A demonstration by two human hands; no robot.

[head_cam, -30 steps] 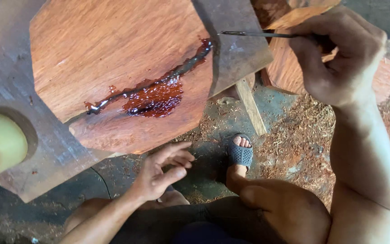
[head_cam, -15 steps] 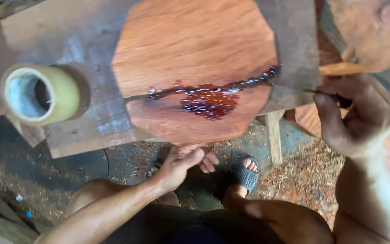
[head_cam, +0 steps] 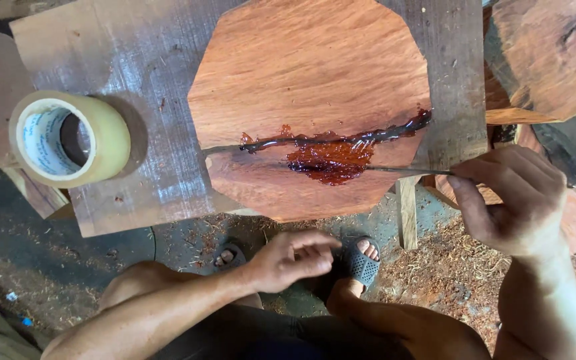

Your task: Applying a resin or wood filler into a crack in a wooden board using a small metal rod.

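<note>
A many-sided reddish wood slab (head_cam: 308, 73) lies on a grey board (head_cam: 141, 100). A dark crack runs across the slab, filled with glossy red resin (head_cam: 331, 157) that pools below it. My right hand (head_cam: 511, 200) pinches a thin metal rod (head_cam: 401, 171) whose tip reaches into the resin pool. My left hand (head_cam: 291, 260) hovers below the slab's near edge, fingers loosely curled, holding nothing.
A roll of clear yellowish tape (head_cam: 68, 139) stands on the board at the left. More reddish wood pieces (head_cam: 548, 53) lie at the upper right. Sawdust (head_cam: 448, 267) covers the floor. My feet in grey sandals (head_cam: 361, 261) rest under the board.
The view has shifted so the slab sits more central. My right hand brought the rod down from the slab's right edge into the resin pool. My left hand dropped slightly.
</note>
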